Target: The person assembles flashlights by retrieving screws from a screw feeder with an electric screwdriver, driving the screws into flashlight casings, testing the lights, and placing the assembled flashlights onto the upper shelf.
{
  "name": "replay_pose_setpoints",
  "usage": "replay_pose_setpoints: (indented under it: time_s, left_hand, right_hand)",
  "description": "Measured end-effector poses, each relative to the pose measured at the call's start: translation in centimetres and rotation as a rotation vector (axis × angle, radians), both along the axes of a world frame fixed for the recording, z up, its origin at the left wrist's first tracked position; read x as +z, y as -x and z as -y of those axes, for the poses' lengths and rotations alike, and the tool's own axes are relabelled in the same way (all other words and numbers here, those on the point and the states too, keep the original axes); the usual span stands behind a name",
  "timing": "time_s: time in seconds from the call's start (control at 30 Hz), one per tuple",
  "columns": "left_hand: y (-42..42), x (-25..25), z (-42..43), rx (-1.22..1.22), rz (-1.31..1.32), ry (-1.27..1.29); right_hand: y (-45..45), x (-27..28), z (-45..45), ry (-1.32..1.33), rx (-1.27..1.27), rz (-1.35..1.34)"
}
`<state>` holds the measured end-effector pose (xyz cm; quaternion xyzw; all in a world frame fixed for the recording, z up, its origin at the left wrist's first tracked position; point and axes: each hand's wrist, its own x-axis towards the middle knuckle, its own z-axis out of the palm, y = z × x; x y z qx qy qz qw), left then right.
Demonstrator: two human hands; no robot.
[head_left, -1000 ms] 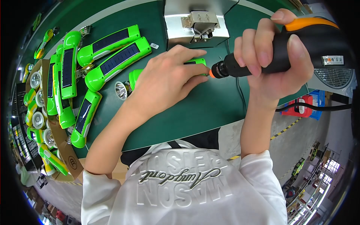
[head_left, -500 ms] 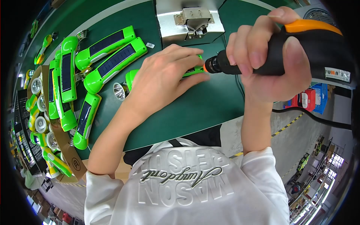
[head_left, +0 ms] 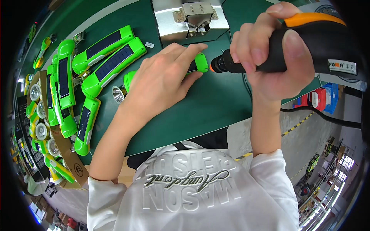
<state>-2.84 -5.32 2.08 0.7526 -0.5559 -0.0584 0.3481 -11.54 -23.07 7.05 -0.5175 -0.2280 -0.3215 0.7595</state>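
Observation:
My left hand (head_left: 162, 75) is wrapped over a green flashlight (head_left: 200, 63) that lies on the table, hiding its middle. My right hand (head_left: 275, 54) grips a black and orange power screwdriver (head_left: 308, 46), held level. Its orange-ringed tip points left and is close to the flashlight's end; whether they touch I cannot tell. A loose silver reflector (head_left: 118, 94) lies beside the flashlight's head, left of my left forearm.
Several green flashlights with dark panels (head_left: 113, 61) lie at the left of the green table (head_left: 185, 111). Past them stands a cardboard box (head_left: 69, 154) of flashlights. A metal fixture (head_left: 194, 23) stands at the back. A black cable (head_left: 323, 117) hangs at the right.
The screwdriver's tip has shifted left, and a small gap now shows near the flashlight's end. My left hand has drawn back slightly, showing more of that end. The view has shifted a little.

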Motion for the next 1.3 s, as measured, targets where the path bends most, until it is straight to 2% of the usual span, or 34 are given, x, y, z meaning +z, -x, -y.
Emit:
replay_pose_setpoints:
  time_s: [0.13, 0.23, 0.3, 0.37, 0.57, 0.77, 1.03, 1.17, 1.3]
  left_hand:
    - [0.0, 0.2, 0.0, -0.002, 0.006, -0.023]
    - [0.0, 0.2, -0.1, 0.006, 0.004, -0.028]
    - [0.0, 0.1, -0.1, 0.01, 0.009, -0.02]
    - [0.0, -0.2, -0.2, 0.01, 0.023, -0.005]
    - [0.0, -0.2, -0.3, 0.024, 0.022, -0.017]
    - [-0.1, -0.5, -0.3, 0.02, 0.01, 0.009]
    - [-0.1, 0.3, -0.4, 0.013, -0.01, -0.023]
    - [-0.1, 0.1, -0.5, 0.015, -0.011, 0.002]
    - [-0.5, 1.1, -0.4, -0.032, -0.043, -0.032]
  right_hand:
    - [-0.2, -0.4, 0.7, 0.097, 0.001, -0.006]
    - [-0.3, -0.8, -0.4, -0.006, -0.075, -0.054]
    - [-0.2, -1.3, -0.6, 0.014, -0.058, -0.102]
    - [0.5, -1.6, 0.3, 0.158, 0.032, -0.159]
    - [0.4, -1.6, -0.1, 0.179, 0.047, -0.187]
    - [0.8, -1.6, -0.8, 0.175, -0.003, -0.225]
    - [0.9, -1.3, -0.6, 0.312, -0.098, -0.29]
    - [1.1, -0.8, -1.1, 0.23, -0.134, -0.285]
    - [0.4, 1.9, 0.6, 0.077, -0.102, -0.101]
